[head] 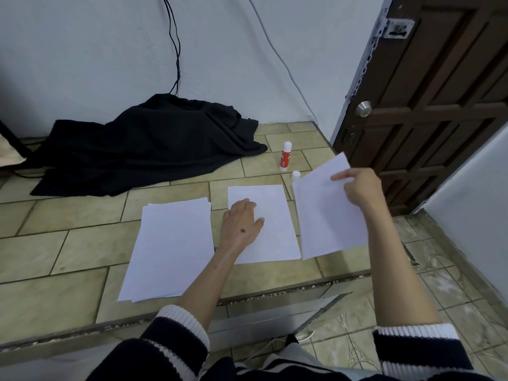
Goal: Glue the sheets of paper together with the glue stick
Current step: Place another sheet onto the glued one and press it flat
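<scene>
A stack of white sheets (170, 248) lies on the tiled ledge at the left. Beside it on the right lies a single white sheet (275, 237), and my left hand (242, 222) rests flat on its left part with fingers spread. My right hand (357, 188) grips another white sheet (327, 215) by its upper right part and holds it tilted above the ledge, to the right of the flat sheet. A red and white glue stick (285, 156) stands upright behind the sheets. A white cap or second stick top (296, 175) shows just behind the raised sheet.
A heap of black cloth (148, 144) lies at the back left against the wall, with cables (176, 45) running down to it. A dark wooden door (428, 105) stands at the right. The ledge drops at its front edge (275, 294) to a lower tiled floor.
</scene>
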